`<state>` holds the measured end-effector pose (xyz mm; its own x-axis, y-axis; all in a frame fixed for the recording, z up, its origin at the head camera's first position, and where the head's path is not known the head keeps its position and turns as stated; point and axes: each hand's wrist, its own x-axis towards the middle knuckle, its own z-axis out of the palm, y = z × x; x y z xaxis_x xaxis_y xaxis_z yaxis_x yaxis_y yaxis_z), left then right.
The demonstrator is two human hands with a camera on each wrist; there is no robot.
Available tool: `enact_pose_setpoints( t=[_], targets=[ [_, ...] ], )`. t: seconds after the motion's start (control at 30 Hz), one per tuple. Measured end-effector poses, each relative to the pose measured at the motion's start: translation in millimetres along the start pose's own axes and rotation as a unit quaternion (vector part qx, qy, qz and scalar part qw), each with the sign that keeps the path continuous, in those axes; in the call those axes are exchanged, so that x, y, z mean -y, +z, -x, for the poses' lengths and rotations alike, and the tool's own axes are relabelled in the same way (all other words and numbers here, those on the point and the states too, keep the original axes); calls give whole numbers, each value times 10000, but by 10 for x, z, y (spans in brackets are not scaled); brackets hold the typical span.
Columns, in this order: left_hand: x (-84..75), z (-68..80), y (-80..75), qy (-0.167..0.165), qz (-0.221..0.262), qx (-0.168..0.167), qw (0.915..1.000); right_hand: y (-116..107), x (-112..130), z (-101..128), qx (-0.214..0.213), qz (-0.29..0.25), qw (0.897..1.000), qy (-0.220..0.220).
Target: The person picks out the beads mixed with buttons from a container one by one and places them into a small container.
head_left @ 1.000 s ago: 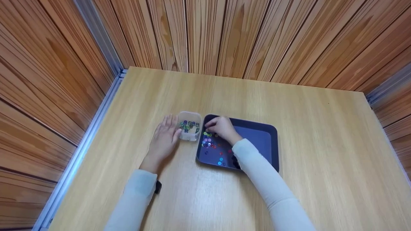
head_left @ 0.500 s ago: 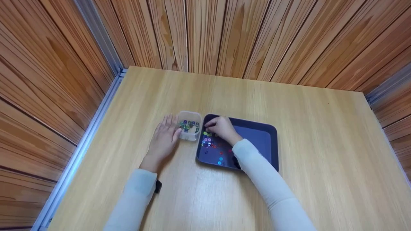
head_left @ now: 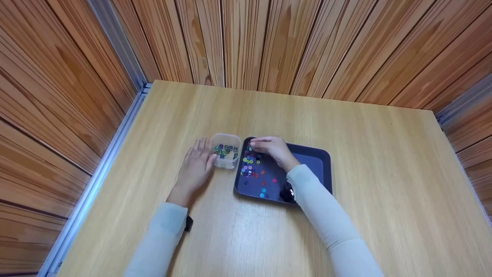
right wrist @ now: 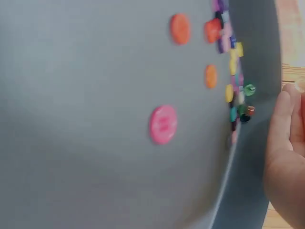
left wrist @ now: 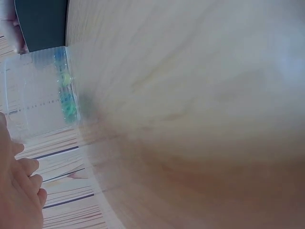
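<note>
My left hand lies with straight fingers along the left side of a small clear plastic container, its thumb at the near corner. Several green, blue and purple translucent beads are inside. Over the far left corner of a dark blue tray, my right hand pinches a small pale, see-through bead between thumb and fingertips. Below that hand, colourful buttons crowd the tray's left side, with a green bead and a reddish-brown bead among them.
A pink button, blue buttons and a few red and orange ones lie scattered farther in on the tray. Tray and container stand side by side on a wooden table. Wood-patterned walls enclose its back and sides.
My right hand has lifted from among the buttons and shifted slightly right and farther back, uncovering more buttons and beads. The left hand has stayed in place.
</note>
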<state>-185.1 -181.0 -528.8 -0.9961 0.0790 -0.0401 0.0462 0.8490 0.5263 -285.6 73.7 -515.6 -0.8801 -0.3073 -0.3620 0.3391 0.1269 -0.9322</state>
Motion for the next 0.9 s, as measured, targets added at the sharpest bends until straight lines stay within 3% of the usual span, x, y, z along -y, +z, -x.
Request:
enact_pose_setpoints(
  t=[0.2,0.5,0.73,0.8,0.9],
  targets=[
    [-3,-4,-6,3,-36,0,10000,51,84,37,169,-945,9954,38],
    [-2,-15,5,2,-75,-64,10000,201,147,58,319,-968,9948,-42],
    [-6,-16,0,9,-82,-42,10000,333,255,73,151,279,9992,-251],
    [-8,-15,0,39,-106,-60,9999,380,286,84,84,851,9952,-476],
    [-7,-14,-1,89,-133,-86,9998,451,317,85,-3,1880,9788,-815]
  ],
)
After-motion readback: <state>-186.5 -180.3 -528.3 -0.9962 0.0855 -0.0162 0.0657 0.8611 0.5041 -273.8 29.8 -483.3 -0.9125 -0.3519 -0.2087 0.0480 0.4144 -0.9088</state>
